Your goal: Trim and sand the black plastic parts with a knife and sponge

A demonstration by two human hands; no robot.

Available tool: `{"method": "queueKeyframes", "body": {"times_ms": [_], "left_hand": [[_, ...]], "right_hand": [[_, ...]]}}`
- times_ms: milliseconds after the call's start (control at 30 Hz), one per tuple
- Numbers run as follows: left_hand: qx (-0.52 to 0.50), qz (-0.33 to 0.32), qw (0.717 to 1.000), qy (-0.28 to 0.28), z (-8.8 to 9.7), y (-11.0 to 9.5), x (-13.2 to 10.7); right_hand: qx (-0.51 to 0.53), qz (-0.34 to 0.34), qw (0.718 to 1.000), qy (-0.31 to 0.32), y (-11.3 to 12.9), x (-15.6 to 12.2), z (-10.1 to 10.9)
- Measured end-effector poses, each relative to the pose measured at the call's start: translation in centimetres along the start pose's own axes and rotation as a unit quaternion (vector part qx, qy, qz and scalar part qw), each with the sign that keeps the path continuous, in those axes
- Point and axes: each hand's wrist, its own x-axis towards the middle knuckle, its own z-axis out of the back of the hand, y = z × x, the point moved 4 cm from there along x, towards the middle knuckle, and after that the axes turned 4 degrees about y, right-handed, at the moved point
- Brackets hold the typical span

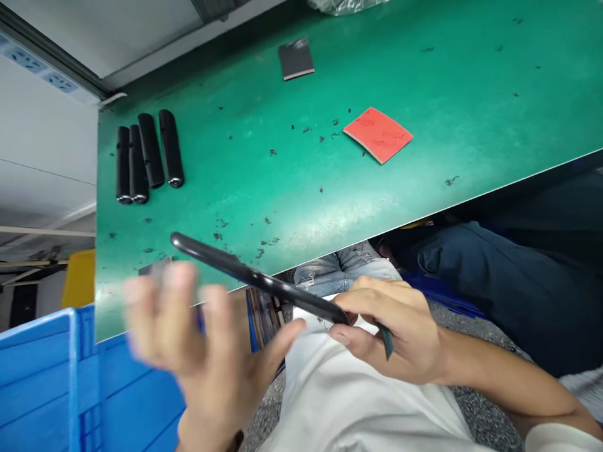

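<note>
- Blue crate (47, 383): beside the near left corner of the green table (245, 188).
- Four black parts (151, 150): side by side on the green table, toward its left edge.
- Left hand (207, 358): blurred, at the green table's near edge, fingers spread and gripping nothing; I cannot tell whether its thumb touches the held part.
- Long black part (259, 279): held aslant across the green table's near edge, left end above the top, right end on the person's side. It looks light, stiff and glossy, so probably slippery and easily scratched; both ends or the narrow sides seem the surest hold.
- Right hand (400, 333): off the green table's near edge, thumb and forefinger pinching the part's right end; a small dark strip (386, 342) sits against the fingers.
</note>
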Motion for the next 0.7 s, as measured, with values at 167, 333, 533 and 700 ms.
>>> {"method": "queueKeyframes", "body": {"times_ms": [167, 333, 533, 700], "left_hand": [[0.008, -0.181, 0.981, 0.073, -1.0, -1.1, 0.6], [0.001, -0.155, 0.985, 0.081, -1.7, -0.3, 1.1], [-0.028, -0.165, 0.983, 0.071, -1.7, -0.3, 1.3], [-0.042, -0.173, 0.981, 0.08, -1.6, -0.2, 1.4]], "right_hand": [[-0.024, -0.017, 0.999, 0.02, 0.4, -0.1, 0.5], [-0.209, -0.13, 0.961, -0.125, -1.7, -1.2, 5.2], [-0.226, -0.057, 0.972, 0.041, -1.0, -0.5, 5.8], [-0.251, 0.064, 0.957, 0.128, 1.3, 0.3, 3.6]]}}
